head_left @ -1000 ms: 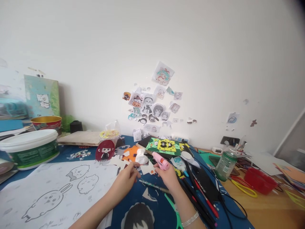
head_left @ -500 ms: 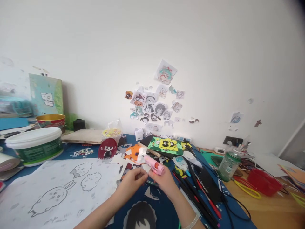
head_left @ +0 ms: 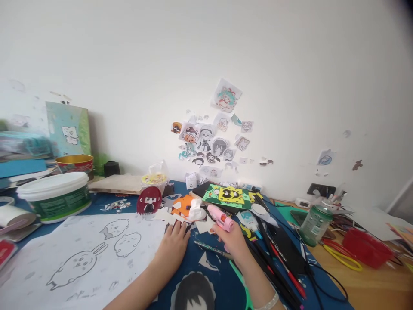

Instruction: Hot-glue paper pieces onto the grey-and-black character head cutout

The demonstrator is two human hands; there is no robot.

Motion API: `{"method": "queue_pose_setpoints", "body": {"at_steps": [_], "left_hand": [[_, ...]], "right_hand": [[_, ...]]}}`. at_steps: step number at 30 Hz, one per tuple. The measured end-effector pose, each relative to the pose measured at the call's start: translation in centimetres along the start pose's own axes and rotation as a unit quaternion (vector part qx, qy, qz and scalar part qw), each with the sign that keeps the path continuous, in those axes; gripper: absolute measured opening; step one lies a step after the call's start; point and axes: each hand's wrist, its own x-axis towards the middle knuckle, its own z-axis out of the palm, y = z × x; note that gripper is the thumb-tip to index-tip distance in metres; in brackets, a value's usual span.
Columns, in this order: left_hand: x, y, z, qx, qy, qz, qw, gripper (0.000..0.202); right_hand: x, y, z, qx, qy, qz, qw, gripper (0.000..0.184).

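Observation:
My right hand (head_left: 232, 241) is wrapped round a pink glue gun (head_left: 220, 218), whose nozzle end points away to the upper left. My left hand (head_left: 176, 241) rests with fingers spread on paper scraps, its fingertips at a small dark piece (head_left: 178, 224). Just beyond lie a crumpled white tissue (head_left: 196, 210) and an orange paper piece (head_left: 181, 206). Between my wrists is a dark patterned pen (head_left: 213, 248), with white paper scraps (head_left: 208, 261) below it. A grey cut-out drawing (head_left: 193, 292) lies at the front edge of view.
A large drawing sheet (head_left: 93, 254) covers the left side, with a white-lidded tub (head_left: 54, 198) behind it. Black and red pens (head_left: 284, 267), a glue bottle (head_left: 250, 221) and green scissors (head_left: 241, 282) lie right. Further right stand a green jar (head_left: 316, 224) and red container (head_left: 366, 246).
My hands, close together before, have moved apart. The left went down and left onto the scraps with its fingers spreading; the right shifted slightly right with the glue gun. The pen now shows.

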Motion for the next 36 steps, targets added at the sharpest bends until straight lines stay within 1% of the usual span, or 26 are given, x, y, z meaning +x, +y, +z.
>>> {"method": "queue_pose_setpoints", "body": {"at_steps": [2, 5, 7, 9, 10, 11, 15, 18, 20, 24, 26, 29, 32, 34, 35, 36], "left_hand": [[-0.3, 0.6, 0.1, 0.021, -0.042, 0.006, 0.999, 0.044], [-1.1, 1.4, -0.7, 0.036, -0.092, 0.007, 0.995, 0.044], [-1.6, 1.8, -1.6, 0.034, -0.116, 0.005, 0.993, 0.043], [-1.8, 1.9, -2.4, 0.028, -0.125, 0.000, 0.992, 0.040], [-1.8, 1.8, -2.8, 0.026, -0.114, -0.004, 0.993, 0.036], [-1.7, 1.6, -3.1, 0.023, -0.091, -0.007, 0.996, 0.033], [-0.7, 0.1, -3.4, -0.014, 0.052, -0.018, 0.998, 0.029], [-0.2, -1.2, -3.1, -0.051, 0.132, -0.046, 0.989, 0.024], [-0.1, -1.6, -2.7, -0.068, 0.157, -0.059, 0.983, 0.025], [0.5, -1.8, -2.4, -0.063, 0.160, -0.043, 0.984, 0.033], [1.4, -1.9, -2.7, -0.041, 0.154, -0.037, 0.987, 0.032], [3.9, -1.9, -3.5, -0.011, 0.150, -0.035, 0.988, 0.026], [7.2, -1.8, -3.6, 0.009, 0.134, -0.019, 0.991, 0.036], [9.0, -1.6, -3.2, 0.023, 0.102, -0.005, 0.994, 0.022], [9.6, -1.5, -2.9, 0.031, 0.088, 0.000, 0.996, 0.018], [10.1, -1.4, -2.6, 0.040, 0.080, 0.004, 0.996, 0.018]], "right_hand": [[0.1, 0.2, 0.1, 0.002, -0.002, 0.000, 1.000, 0.015], [0.1, 0.2, 0.1, -0.001, -0.004, 0.003, 1.000, 0.013], [0.0, 0.0, 0.0, -0.009, -0.005, 0.005, 1.000, 0.011], [-0.2, -0.3, -0.1, -0.017, -0.007, 0.013, 1.000, 0.010], [-0.2, -0.5, -0.2, -0.020, -0.008, 0.020, 1.000, 0.011], [-0.3, -0.7, -0.3, -0.024, -0.009, 0.026, 0.999, 0.012], [-0.6, -1.2, -0.5, -0.029, -0.008, 0.034, 0.999, 0.013], [-0.6, -1.2, -0.6, -0.017, -0.005, 0.036, 0.999, 0.012], [-0.4, -1.1, -0.6, -0.002, 0.001, 0.028, 1.000, 0.009], [0.0, -0.9, -0.7, 0.010, 0.012, 0.011, 1.000, 0.007], [0.1, -1.0, -0.8, 0.006, 0.016, 0.019, 1.000, 0.006], [0.2, -1.1, -1.0, 0.013, 0.020, 0.020, 1.000, 0.005], [0.3, -1.0, -1.2, 0.025, 0.024, 0.008, 0.999, 0.006], [0.4, -0.9, -1.2, 0.029, 0.027, -0.002, 0.999, 0.006], [0.5, -0.8, -1.3, 0.030, 0.029, -0.006, 0.999, 0.004], [0.6, -0.8, -1.3, 0.030, 0.031, -0.010, 0.999, 0.003]]}}
